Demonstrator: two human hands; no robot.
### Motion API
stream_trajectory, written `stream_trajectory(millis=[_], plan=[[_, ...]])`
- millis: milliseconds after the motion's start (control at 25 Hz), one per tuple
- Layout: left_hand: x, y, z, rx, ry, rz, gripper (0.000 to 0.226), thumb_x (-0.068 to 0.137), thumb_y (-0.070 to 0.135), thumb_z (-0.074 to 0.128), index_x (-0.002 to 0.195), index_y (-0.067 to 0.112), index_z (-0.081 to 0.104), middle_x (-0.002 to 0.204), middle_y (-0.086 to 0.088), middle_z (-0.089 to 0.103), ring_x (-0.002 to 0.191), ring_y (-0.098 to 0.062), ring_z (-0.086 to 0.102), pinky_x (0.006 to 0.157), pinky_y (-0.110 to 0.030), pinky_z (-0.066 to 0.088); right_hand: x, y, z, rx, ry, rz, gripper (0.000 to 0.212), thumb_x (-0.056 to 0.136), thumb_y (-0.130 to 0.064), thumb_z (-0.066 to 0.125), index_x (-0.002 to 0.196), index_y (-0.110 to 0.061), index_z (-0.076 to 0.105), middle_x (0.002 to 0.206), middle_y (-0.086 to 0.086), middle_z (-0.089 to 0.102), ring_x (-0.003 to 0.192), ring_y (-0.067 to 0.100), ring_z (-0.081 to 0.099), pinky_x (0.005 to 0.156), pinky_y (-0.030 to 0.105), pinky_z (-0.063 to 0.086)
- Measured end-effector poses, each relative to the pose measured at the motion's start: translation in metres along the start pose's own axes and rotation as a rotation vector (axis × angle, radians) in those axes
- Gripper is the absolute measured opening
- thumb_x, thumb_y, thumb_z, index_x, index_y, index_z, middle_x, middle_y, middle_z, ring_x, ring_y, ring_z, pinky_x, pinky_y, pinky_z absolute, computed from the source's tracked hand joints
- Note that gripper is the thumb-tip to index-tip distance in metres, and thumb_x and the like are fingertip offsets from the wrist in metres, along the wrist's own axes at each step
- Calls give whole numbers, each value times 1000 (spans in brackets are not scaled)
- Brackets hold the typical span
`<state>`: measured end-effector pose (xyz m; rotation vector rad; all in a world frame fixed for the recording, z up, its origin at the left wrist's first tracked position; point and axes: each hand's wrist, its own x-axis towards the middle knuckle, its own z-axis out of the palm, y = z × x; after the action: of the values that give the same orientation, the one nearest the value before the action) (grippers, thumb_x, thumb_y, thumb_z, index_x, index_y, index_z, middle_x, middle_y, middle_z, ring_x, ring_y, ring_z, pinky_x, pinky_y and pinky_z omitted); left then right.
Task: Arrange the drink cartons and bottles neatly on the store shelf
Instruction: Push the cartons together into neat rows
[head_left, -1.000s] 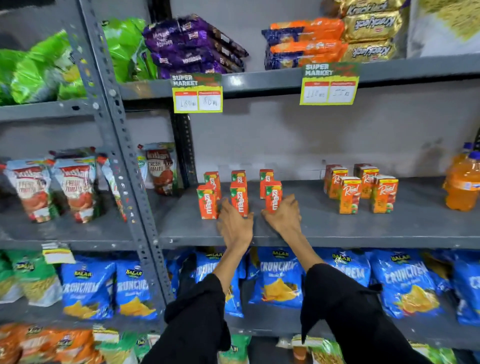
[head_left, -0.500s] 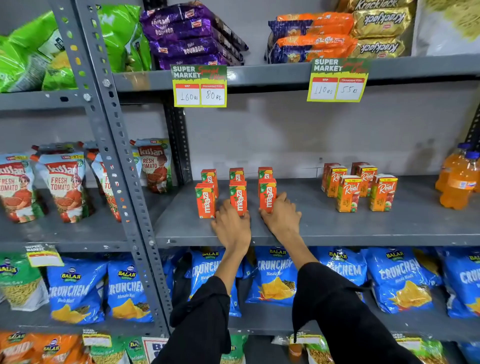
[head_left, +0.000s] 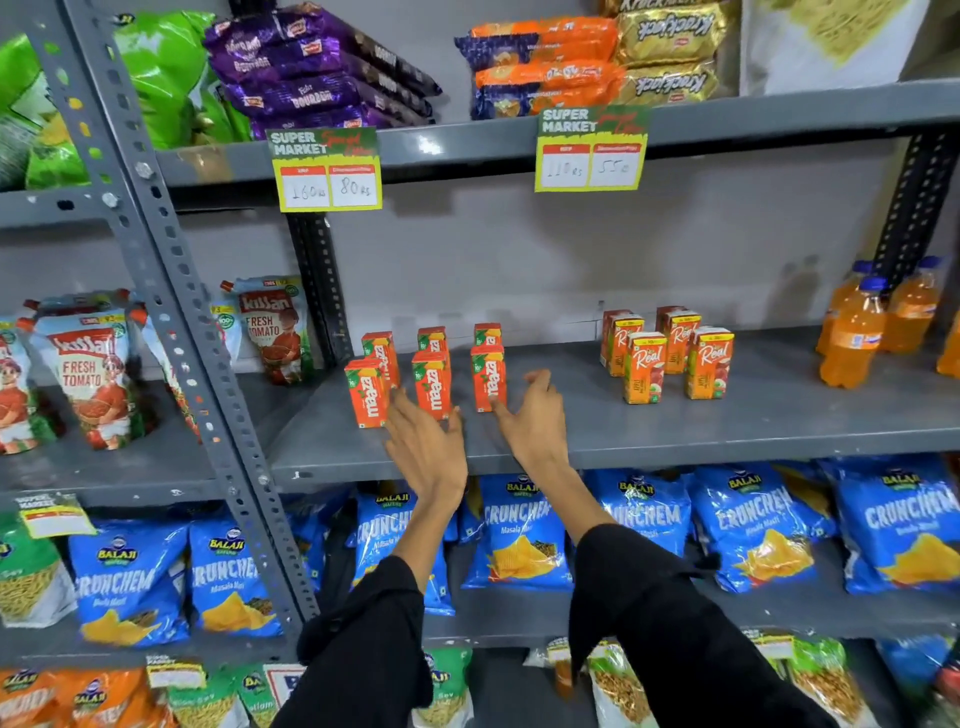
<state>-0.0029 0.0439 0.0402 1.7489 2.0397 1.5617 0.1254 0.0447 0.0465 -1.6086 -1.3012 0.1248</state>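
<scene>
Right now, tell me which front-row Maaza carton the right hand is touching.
The rightmost front-row Maaza carton. The right hand has its fingertips at that carton's lower right edge, while the left hand sits open before the middle front carton.

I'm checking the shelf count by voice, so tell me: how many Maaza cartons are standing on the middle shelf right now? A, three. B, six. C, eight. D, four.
B: the Maaza cartons stand in two rows of three on the middle shelf, a front row and a back row, with both hands open just in front of them.
</scene>
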Motion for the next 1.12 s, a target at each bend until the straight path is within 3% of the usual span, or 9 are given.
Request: stream_trajectory(millis=[120,320,440,560,720,800,960,1120], plan=[[-39,25,10,42,97,114,50,89,39,68,127,12,49,121,-11,58,113,-32,54,87,-47,46,-7,26,-38,26,80,-121,34,91,-40,62,113,-16,50,109,5,62,104,23,60,88,43,53],[-110,126,49,-273,-58,203,27,90,28,68,113,19,57,108,-2,64,103,-25,61,84,-43,49,7,102,-143,35,226,-185,21,93,-32,58,102,-14,56,98,4,61,93,25,58,82,42,50],[-134,176,72,-378,-135,116,29,88,27,70,113,18,57,101,-3,68,95,-26,66,77,-39,50,28,136,-198,56,217,-76,25,89,-27,63,102,-9,53,101,11,61,97,32,57,84,42,46],[-144,203,97,-338,-230,33,36,88,27,71,117,16,52,108,-6,68,99,-28,66,74,-37,49,49,165,-228,-9,156,7,41,84,-26,71,109,-3,48,112,17,57,105,35,55,89,45,47],[-139,212,116,-167,-263,-62,74,81,41,80,135,6,43,132,-16,59,124,-35,56,101,-50,46,70,181,-229,-58,23,182,81,74,-41,82,126,1,36,129,24,47,116,40,53,94,45,48],[-134,219,124,-25,-273,-112,84,76,51,81,135,4,44,135,-17,59,127,-36,54,103,-50,44,79,187,-222,-161,-3,220,92,71,-54,80,129,1,33,131,24,50,120,41,54,97,47,48],[-128,226,140,194,-245,-106,79,74,65,76,121,5,56,125,-17,65,120,-34,56,94,-45,44,90,186,-210,-340,23,250,94,68,-68,71,124,1,39,125,21,59,118,38,59,94,45,49],[-123,224,151,241,-204,-103,68,76,64,74,113,8,62,120,-15,67,115,-33,57,93,-45,44,101,189,-204,-381,-50,221,79,74,-65,67,119,-4,47,121,17,64,114,36,62,96,46,48]])
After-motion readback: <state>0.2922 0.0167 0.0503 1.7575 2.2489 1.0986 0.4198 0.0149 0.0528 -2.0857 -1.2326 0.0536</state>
